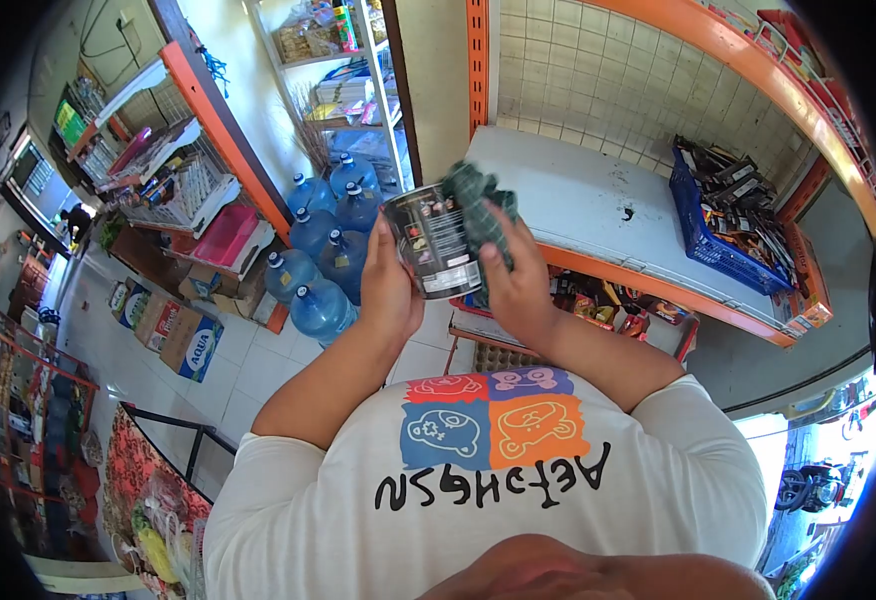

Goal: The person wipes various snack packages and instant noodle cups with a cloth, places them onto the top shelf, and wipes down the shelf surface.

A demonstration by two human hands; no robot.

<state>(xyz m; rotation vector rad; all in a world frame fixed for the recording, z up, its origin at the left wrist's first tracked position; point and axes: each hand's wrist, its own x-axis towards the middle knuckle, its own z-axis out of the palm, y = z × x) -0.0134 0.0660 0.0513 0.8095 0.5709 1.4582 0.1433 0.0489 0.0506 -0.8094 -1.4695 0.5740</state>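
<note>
A dark can (pixel 436 240) with a printed label and a pale barcode patch is held tilted in front of my chest. My left hand (pixel 390 280) grips its left side, thumb up along the wall. On the other side, my right hand (pixel 520 280) holds a dark green checked cloth (pixel 478 205), which is bunched against the can's right side and upper rim. Part of the cloth is hidden behind my right fingers. Beyond my right hand stretches a white shelf (pixel 568 180) with an orange front edge.
A blue basket (pixel 723 245) of small packets sits at the shelf's right end. Several blue water jugs (pixel 323 310) stand on the floor to the left, near cardboard boxes (pixel 190 340). Under the shelf are more packets (pixel 598 305) and an egg tray (pixel 503 358).
</note>
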